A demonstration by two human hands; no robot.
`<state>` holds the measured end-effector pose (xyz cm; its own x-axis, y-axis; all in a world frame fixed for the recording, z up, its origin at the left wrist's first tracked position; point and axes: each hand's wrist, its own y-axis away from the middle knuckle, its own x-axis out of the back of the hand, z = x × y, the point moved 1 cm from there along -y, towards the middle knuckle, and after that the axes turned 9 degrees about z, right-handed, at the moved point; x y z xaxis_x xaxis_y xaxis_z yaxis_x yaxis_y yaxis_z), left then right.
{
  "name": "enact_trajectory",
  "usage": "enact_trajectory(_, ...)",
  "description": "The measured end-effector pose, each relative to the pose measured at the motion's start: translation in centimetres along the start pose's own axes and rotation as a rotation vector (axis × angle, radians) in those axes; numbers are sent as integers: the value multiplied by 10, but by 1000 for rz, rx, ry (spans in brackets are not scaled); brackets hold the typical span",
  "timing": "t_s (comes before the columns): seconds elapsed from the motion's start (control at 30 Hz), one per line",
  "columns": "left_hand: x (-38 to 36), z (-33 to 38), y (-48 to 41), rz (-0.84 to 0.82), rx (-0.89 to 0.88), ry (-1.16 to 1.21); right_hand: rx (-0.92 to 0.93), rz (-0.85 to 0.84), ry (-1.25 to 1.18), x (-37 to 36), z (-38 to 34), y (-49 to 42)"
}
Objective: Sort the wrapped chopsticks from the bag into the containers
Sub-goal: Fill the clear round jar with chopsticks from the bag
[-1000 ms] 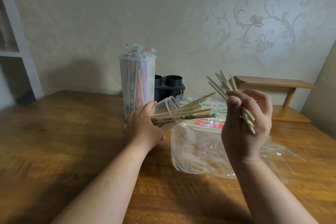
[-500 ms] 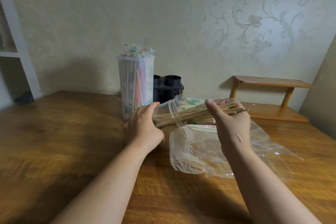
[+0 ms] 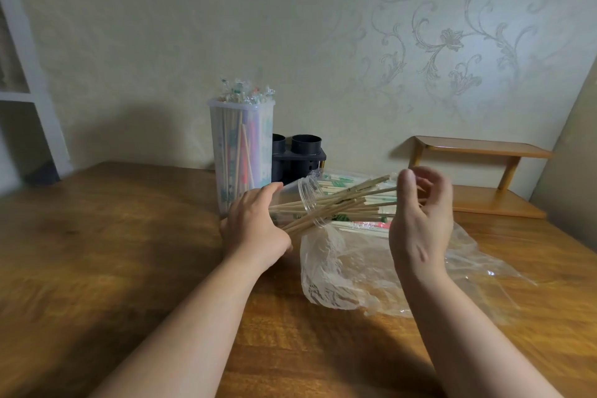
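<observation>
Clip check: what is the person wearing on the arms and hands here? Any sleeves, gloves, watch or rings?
Nothing that shows. The left forearm and right forearm are bare to the frame edge, with no sleeve in view. The left hand and right hand have no gloves, and no watch, bracelet or ring is visible. The right hand has one small mark near the wrist.

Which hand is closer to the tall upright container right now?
Left. The left hand sits just in front of the tall upright container, gripping the tipped clear jar; the right hand hovers farther right, near the plastic bag.
</observation>
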<state>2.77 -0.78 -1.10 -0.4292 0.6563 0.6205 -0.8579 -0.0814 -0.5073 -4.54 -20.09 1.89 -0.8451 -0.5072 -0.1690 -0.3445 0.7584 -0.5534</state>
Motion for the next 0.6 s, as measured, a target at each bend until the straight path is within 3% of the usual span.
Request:
enact_trajectory(0.13,0,0,0,4,-3,-5,92,-345,152,-7,14,5)
enact_trajectory(0.2,-1,-1,0,12,1,-5,82,-437,183,-8,16,7)
enact_trajectory(0.4,1,-1,-1,26,47,29,-13,-225,86,-3,2,1)
enact_trajectory(0.6,2,-2,-1,37,122,105,-187,-250,131,3,1,-9)
